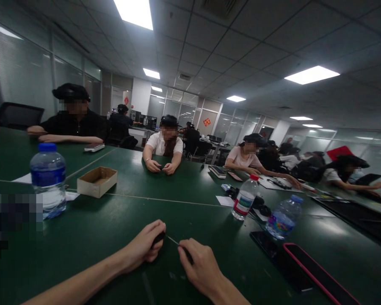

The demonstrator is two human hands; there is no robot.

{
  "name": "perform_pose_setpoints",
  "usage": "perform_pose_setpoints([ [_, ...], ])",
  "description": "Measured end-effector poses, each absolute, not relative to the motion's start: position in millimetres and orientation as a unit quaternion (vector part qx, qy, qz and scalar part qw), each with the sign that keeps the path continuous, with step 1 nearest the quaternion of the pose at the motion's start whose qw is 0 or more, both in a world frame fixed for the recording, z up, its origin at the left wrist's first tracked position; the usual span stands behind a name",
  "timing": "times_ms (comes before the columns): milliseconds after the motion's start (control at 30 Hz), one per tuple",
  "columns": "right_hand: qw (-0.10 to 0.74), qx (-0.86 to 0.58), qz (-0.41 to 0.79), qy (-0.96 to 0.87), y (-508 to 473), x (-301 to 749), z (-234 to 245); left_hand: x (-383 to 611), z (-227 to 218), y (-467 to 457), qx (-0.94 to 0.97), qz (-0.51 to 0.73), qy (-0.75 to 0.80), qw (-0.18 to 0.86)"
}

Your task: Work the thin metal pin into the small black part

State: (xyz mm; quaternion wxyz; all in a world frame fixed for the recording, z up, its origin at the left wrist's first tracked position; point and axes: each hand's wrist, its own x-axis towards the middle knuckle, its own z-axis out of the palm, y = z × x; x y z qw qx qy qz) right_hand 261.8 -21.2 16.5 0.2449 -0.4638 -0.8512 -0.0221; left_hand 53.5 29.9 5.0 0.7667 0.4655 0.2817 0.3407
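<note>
My left hand (150,243) is closed around the black handle (159,238) of a small tool with a thin metal shaft (172,240), which looks like a screwdriver. The shaft points right and slightly down, ending at the fingertips of my right hand (198,260). Those fingers are curled, with a dark thing (188,255) partly visible between them; its kind is hidden. Both hands are just above the green table (120,220), close to each other.
An open cardboard box (97,188) and a large water bottle (48,182) stand to the left. To the right are a red-capped bottle (245,198), a blue-capped bottle (284,218), a black phone (273,250) and a red-edged phone (317,271). Several people sit around the table.
</note>
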Motion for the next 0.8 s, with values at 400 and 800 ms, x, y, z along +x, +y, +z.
perform_pose_setpoints([
  [400, 0.228, -0.454, -0.039, -0.86, -24.8, 258.1, 20.2, 51.9, 4.1, 30.1, 0.482, 0.336, 0.28, 0.759],
  [800, 0.209, -0.436, -0.117, -0.868, -35.9, 256.2, 20.8, 50.9, 11.1, 19.2, 0.572, 0.332, 0.312, 0.682],
])
